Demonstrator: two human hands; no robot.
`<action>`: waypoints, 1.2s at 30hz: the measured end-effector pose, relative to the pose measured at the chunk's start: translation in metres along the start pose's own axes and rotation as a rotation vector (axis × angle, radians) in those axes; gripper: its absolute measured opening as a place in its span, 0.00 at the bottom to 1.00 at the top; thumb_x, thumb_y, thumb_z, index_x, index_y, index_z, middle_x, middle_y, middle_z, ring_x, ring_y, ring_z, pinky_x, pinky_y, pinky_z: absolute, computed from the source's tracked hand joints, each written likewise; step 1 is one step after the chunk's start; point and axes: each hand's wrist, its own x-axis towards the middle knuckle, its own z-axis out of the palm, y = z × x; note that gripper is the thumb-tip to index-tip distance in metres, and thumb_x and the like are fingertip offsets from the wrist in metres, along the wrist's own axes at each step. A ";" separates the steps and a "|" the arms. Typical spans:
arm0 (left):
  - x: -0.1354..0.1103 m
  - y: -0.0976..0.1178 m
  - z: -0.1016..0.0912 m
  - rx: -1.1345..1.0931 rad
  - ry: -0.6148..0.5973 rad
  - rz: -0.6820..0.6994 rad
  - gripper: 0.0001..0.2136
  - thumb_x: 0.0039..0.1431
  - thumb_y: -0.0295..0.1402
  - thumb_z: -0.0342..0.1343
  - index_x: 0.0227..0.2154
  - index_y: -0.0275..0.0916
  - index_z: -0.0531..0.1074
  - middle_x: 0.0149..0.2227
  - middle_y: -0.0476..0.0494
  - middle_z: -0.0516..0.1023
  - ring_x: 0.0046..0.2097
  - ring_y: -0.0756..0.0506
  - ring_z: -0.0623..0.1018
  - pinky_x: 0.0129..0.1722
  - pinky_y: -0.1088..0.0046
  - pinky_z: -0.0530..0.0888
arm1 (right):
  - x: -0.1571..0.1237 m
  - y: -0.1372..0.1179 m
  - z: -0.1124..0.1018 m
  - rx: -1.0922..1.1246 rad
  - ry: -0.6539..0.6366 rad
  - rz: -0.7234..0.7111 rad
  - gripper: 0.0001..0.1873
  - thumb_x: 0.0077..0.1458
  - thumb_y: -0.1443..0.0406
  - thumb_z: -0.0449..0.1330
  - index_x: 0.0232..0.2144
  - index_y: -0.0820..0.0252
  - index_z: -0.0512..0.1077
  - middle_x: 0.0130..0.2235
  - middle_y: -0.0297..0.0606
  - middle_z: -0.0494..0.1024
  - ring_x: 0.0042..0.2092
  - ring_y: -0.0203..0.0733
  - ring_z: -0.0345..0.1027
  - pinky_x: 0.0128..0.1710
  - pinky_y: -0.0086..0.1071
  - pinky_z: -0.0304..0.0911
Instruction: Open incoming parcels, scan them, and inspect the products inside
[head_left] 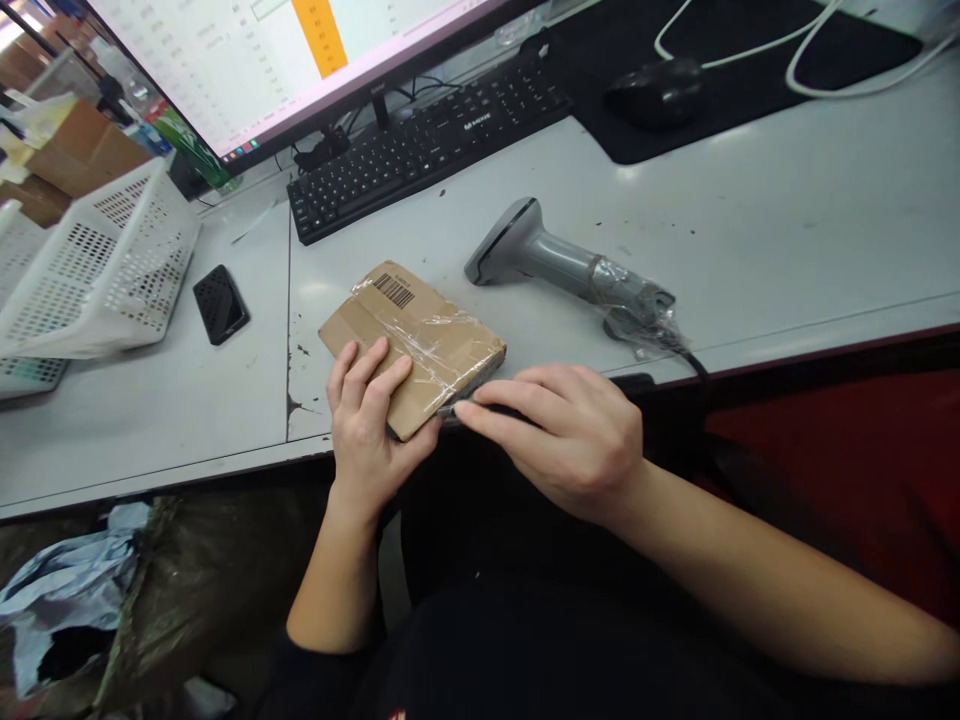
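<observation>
The slim dark object under the right hand was mostly covered. Only a greyish tip was seen, touching the near edge of the parcel, and what it was could not be told. The right fingers were curled closed around it. The left hand was clamped on the parcel's near corner, with its fingers laid flat on top and the thumb at the edge. The parcel, brown cardboard under clear tape with a barcode label at its far end, was lying flat on the bench right at the front edge. The monitor was cut off at the top, its text too small to read. White cables were cut off at top right. A grey barcode scanner, its handle wrapped in crinkled plastic, was lying just beyond the parcel, apart from it. A black keyboard and a black mouse on a dark mat were set further back. A black phone and a white perforated basket were seen at left, the basket partly out of frame. The bench was grey-white, with a seam and dark stains near the parcel. Crumpled bags under the bench were dim and hard to make out.
</observation>
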 end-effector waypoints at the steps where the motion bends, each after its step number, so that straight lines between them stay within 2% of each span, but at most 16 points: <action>1: 0.000 0.001 0.000 0.005 -0.004 -0.003 0.25 0.57 0.40 0.63 0.56 0.42 0.69 0.61 0.35 0.70 0.67 0.31 0.61 0.65 0.44 0.61 | 0.001 0.003 -0.001 -0.017 0.001 0.016 0.11 0.61 0.72 0.61 0.41 0.54 0.79 0.38 0.33 0.84 0.38 0.38 0.72 0.36 0.33 0.61; 8: 0.000 0.000 0.002 0.006 0.014 -0.012 0.23 0.57 0.41 0.62 0.55 0.43 0.69 0.60 0.36 0.71 0.67 0.31 0.62 0.65 0.45 0.61 | 0.007 0.028 -0.010 -0.188 0.018 0.121 0.10 0.60 0.71 0.62 0.40 0.53 0.81 0.37 0.34 0.84 0.34 0.41 0.71 0.31 0.36 0.60; 11: 0.000 0.001 0.004 0.021 0.030 -0.016 0.24 0.57 0.42 0.62 0.55 0.43 0.69 0.60 0.36 0.71 0.67 0.31 0.62 0.64 0.47 0.62 | 0.008 0.031 -0.015 -0.171 -0.036 0.167 0.11 0.62 0.69 0.61 0.42 0.51 0.81 0.38 0.35 0.84 0.36 0.42 0.72 0.33 0.37 0.61; 16: -0.002 0.010 -0.002 0.151 -0.011 -0.059 0.28 0.58 0.51 0.60 0.58 0.44 0.71 0.60 0.35 0.72 0.63 0.30 0.66 0.63 0.50 0.58 | -0.002 0.029 -0.032 -0.111 -0.104 0.233 0.13 0.62 0.71 0.60 0.48 0.56 0.79 0.41 0.38 0.83 0.38 0.42 0.75 0.36 0.35 0.65; 18: 0.003 0.004 -0.010 0.149 -0.048 -0.030 0.31 0.59 0.60 0.53 0.58 0.45 0.72 0.59 0.35 0.73 0.61 0.31 0.68 0.62 0.50 0.58 | -0.008 0.029 -0.039 -0.061 -0.117 0.312 0.15 0.63 0.71 0.59 0.50 0.58 0.76 0.44 0.40 0.82 0.42 0.44 0.77 0.40 0.35 0.68; 20: 0.013 -0.012 -0.020 0.075 -0.033 -0.022 0.35 0.61 0.65 0.42 0.56 0.46 0.74 0.58 0.36 0.73 0.60 0.33 0.69 0.62 0.50 0.58 | -0.013 0.029 -0.043 0.061 -0.139 0.391 0.13 0.64 0.69 0.59 0.50 0.59 0.75 0.45 0.41 0.82 0.43 0.46 0.78 0.41 0.36 0.70; 22: 0.026 -0.033 -0.027 -0.024 0.023 -0.104 0.33 0.65 0.62 0.39 0.55 0.45 0.74 0.57 0.36 0.73 0.59 0.35 0.71 0.62 0.51 0.61 | -0.012 0.026 -0.042 0.249 -0.223 0.473 0.11 0.65 0.67 0.57 0.48 0.58 0.74 0.42 0.40 0.83 0.40 0.44 0.79 0.38 0.35 0.71; 25: 0.037 -0.051 -0.030 -0.142 0.012 -0.267 0.24 0.67 0.52 0.50 0.57 0.43 0.72 0.55 0.37 0.74 0.55 0.39 0.74 0.57 0.57 0.69 | -0.003 0.023 -0.032 0.454 -0.352 0.567 0.10 0.67 0.65 0.54 0.48 0.57 0.72 0.35 0.36 0.84 0.32 0.41 0.79 0.30 0.32 0.70; 27: 0.030 -0.045 -0.028 -0.162 0.005 -0.326 0.19 0.64 0.47 0.56 0.51 0.41 0.75 0.47 0.40 0.76 0.46 0.43 0.77 0.47 0.64 0.75 | 0.009 0.027 -0.020 0.472 -0.345 0.556 0.11 0.67 0.65 0.53 0.48 0.58 0.72 0.38 0.39 0.84 0.32 0.42 0.78 0.30 0.33 0.70; 30: 0.001 -0.018 -0.023 -0.145 0.096 -0.347 0.13 0.62 0.43 0.59 0.44 0.41 0.77 0.34 0.47 0.70 0.32 0.48 0.72 0.34 0.71 0.74 | 0.031 0.041 -0.002 0.368 -0.322 0.457 0.12 0.65 0.66 0.54 0.49 0.58 0.73 0.45 0.42 0.83 0.36 0.45 0.79 0.34 0.36 0.71; 32: -0.017 -0.006 -0.020 -0.113 0.204 -0.305 0.11 0.61 0.43 0.61 0.40 0.42 0.77 0.35 0.47 0.68 0.36 0.47 0.74 0.40 0.68 0.76 | 0.045 0.048 0.007 0.246 -0.322 0.371 0.12 0.64 0.66 0.56 0.48 0.57 0.75 0.46 0.40 0.83 0.40 0.46 0.78 0.36 0.36 0.70; 33: -0.022 -0.005 -0.018 -0.104 0.267 -0.289 0.11 0.60 0.43 0.61 0.40 0.42 0.76 0.40 0.44 0.69 0.43 0.44 0.75 0.47 0.63 0.76 | 0.051 0.049 0.010 0.162 -0.302 0.323 0.12 0.64 0.66 0.56 0.47 0.56 0.76 0.46 0.39 0.83 0.42 0.46 0.78 0.36 0.35 0.69; 35: -0.021 -0.014 -0.017 -0.153 0.336 -0.305 0.14 0.61 0.42 0.60 0.47 0.44 0.73 0.56 0.37 0.66 0.61 0.38 0.70 0.59 0.55 0.71 | 0.062 0.043 0.011 -0.017 -0.213 0.210 0.12 0.63 0.67 0.58 0.46 0.55 0.78 0.48 0.40 0.82 0.44 0.46 0.76 0.34 0.34 0.66; 36: -0.016 -0.023 -0.016 -0.210 0.314 -0.332 0.19 0.61 0.43 0.59 0.54 0.46 0.69 0.64 0.36 0.59 0.67 0.36 0.63 0.62 0.53 0.68 | 0.066 0.036 0.010 -0.087 -0.171 0.145 0.12 0.63 0.68 0.59 0.46 0.55 0.78 0.49 0.40 0.81 0.44 0.46 0.74 0.33 0.34 0.64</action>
